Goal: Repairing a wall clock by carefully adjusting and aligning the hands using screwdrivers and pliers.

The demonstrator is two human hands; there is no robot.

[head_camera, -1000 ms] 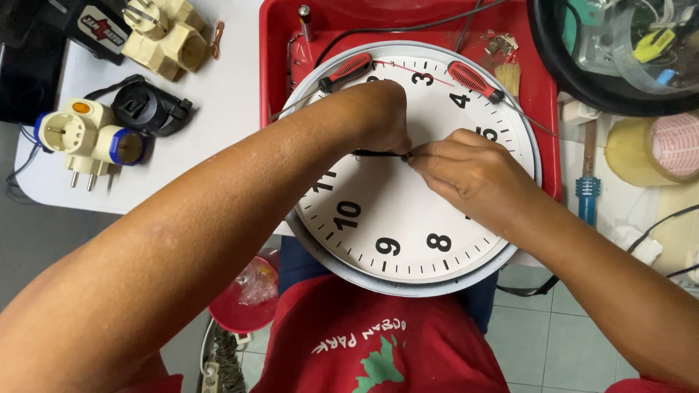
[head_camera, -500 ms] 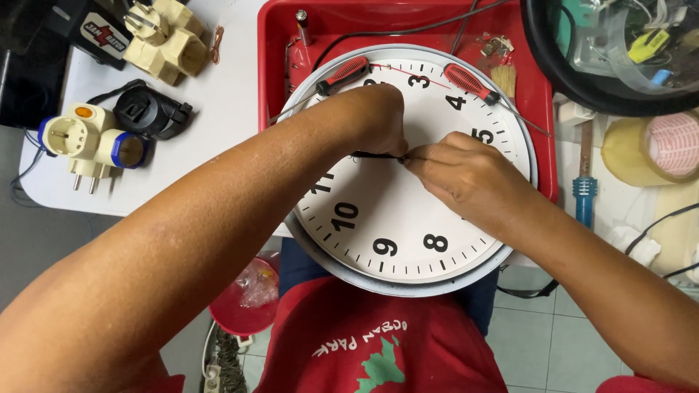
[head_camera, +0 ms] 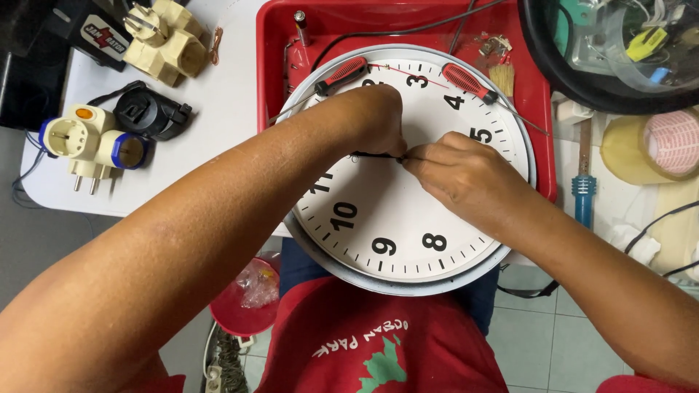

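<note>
Wall clock (head_camera: pixel 378 233) lies face up at frame centre, partly over a red tray (head_camera: pixel 277 44). Left hand (head_camera: pixel 375 120) and right hand (head_camera: pixel 462 175) meet at the dial's centre, both pinched closed on a thin black clock hand (head_camera: pixel 375 155). Two red-handled screwdrivers (head_camera: pixel 341 76) rest on the upper dial.

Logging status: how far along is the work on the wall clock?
Done: the wall clock lies face up with its dial bare, half in the red tray; two red-handled screwdrivers rest on it. In hand: the left hand and right hand pinch a thin black clock hand at the dial's centre. Left: a red second hand lies loose near the top; no cover shows.
</note>
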